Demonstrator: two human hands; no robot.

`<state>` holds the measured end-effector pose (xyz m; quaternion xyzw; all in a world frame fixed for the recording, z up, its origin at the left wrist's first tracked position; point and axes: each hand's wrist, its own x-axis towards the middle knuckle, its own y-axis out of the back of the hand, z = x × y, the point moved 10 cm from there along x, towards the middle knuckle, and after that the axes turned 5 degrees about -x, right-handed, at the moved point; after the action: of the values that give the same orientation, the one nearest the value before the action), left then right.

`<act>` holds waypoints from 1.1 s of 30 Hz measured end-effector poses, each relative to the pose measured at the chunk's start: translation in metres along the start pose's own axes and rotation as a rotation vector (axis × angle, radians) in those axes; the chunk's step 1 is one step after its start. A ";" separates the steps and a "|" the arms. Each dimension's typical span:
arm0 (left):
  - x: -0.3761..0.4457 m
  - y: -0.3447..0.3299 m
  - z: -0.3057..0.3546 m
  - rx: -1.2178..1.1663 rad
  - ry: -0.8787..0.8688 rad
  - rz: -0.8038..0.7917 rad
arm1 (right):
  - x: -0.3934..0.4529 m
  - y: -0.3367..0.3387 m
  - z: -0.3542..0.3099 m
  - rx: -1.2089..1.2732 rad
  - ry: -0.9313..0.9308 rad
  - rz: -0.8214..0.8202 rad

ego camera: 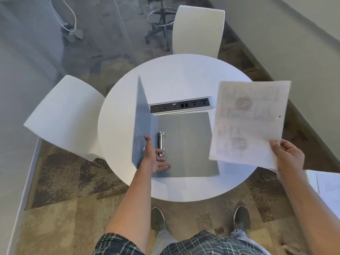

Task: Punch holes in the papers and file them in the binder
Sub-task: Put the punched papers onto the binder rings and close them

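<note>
A grey binder point(185, 144) lies open on the round white table point(176, 78), its front cover point(142, 116) standing nearly upright. The left hand point(156, 159) has its thumb against that raised cover, its fingers spread and relaxed over the inside of the binder, just below the metal rings point(160, 142). The right hand point(288, 157) pinches the near right corner of a stack of printed papers point(248, 122), thumb on top, holding it in the air above the table's right edge. A power strip point(181, 106) sits just beyond the binder. More sheets point(327, 188) lie below the right hand.
</note>
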<state>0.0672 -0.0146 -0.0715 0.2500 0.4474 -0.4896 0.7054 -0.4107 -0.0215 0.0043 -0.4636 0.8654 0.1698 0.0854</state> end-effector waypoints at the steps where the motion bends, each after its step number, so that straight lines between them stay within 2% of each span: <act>1: -0.001 -0.001 0.005 0.059 -0.023 -0.004 | -0.003 -0.014 0.003 -0.011 -0.009 -0.048; 5: -0.009 -0.005 0.029 0.265 -0.156 -0.017 | -0.028 -0.082 0.017 -0.031 -0.080 -0.234; 8: -0.014 -0.003 0.047 0.293 -0.260 0.000 | -0.050 -0.135 0.024 -0.082 -0.090 -0.359; 12: -0.015 0.003 0.055 0.315 -0.265 0.007 | -0.071 -0.196 0.046 -0.117 -0.152 -0.489; 18: -0.022 0.022 0.082 0.576 -0.468 0.229 | -0.085 -0.237 0.076 -0.163 -0.242 -0.559; 21: -0.035 0.017 0.093 0.656 -0.534 0.269 | -0.092 -0.245 0.080 -0.203 -0.218 -0.598; 24: -0.044 0.012 0.104 0.718 -0.599 0.293 | -0.104 -0.246 0.075 -0.273 -0.112 -0.662; 27: -0.052 0.011 0.116 0.773 -0.658 0.304 | -0.120 -0.256 0.071 -0.470 0.105 -0.791; 29: -0.061 0.009 0.125 0.813 -0.707 0.311 | -0.133 -0.268 0.087 -0.796 0.254 -0.901; 31: -0.069 0.007 0.133 0.836 -0.740 0.311 | -0.145 -0.276 0.108 -1.204 0.495 -0.946; 33: -0.077 0.007 0.141 0.853 -0.760 0.316 | -0.155 -0.280 0.123 -1.407 0.691 -0.962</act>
<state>0.1189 -0.0871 0.0619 0.3823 -0.1153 -0.5703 0.7179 -0.0927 0.0011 -0.1228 -0.7436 0.2541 0.4555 -0.4183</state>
